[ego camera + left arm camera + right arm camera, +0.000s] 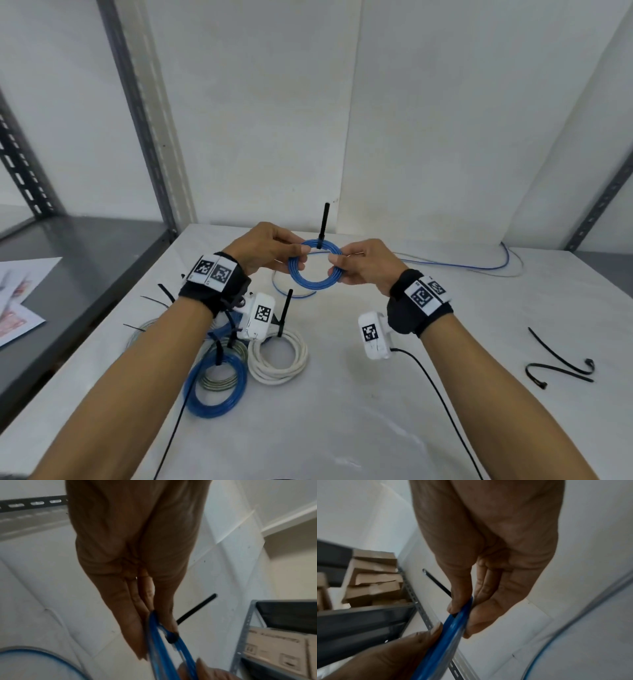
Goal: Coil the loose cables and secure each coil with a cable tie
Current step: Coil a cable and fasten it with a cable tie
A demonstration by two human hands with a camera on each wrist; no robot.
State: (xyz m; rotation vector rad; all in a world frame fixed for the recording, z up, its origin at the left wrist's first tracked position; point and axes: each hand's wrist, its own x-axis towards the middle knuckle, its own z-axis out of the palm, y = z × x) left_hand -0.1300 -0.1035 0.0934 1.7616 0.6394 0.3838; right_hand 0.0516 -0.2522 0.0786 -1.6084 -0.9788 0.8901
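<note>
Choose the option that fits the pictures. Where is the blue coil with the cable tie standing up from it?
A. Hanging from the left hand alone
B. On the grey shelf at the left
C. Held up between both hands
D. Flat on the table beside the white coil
C: the left hand and right hand each grip a side of the blue coil, with the cable tie standing up from its top.

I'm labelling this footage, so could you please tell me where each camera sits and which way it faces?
Head: worn on the head, looking forward and down at the table; both forearms, the left hand and right hand show.
Left wrist: looks along the left hand's fingers to the blue coil.
Right wrist: looks along the right hand's fingers; the other hand's thumb shows below.
Shared: all three show the blue coil and its upright cable tie.
</note>
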